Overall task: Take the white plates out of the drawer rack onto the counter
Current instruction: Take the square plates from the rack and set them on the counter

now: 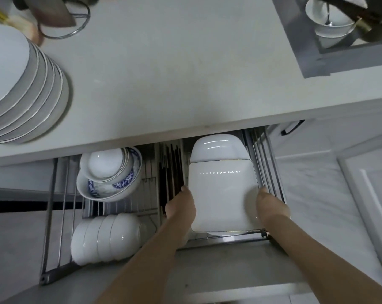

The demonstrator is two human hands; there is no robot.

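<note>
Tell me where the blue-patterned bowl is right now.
The blue-patterned bowl sits in the drawer rack, left side of the head view, behind the row of white bowls.

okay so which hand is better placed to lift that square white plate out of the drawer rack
Neither alone: the left hand grips the square plate's left edge and the right hand its right edge, so lifting with both looks best.

A pale grey counter (174,73) fills the upper view — a sink (317,51) sits far right. White cabinet doors (361,194) stand below.
</note>
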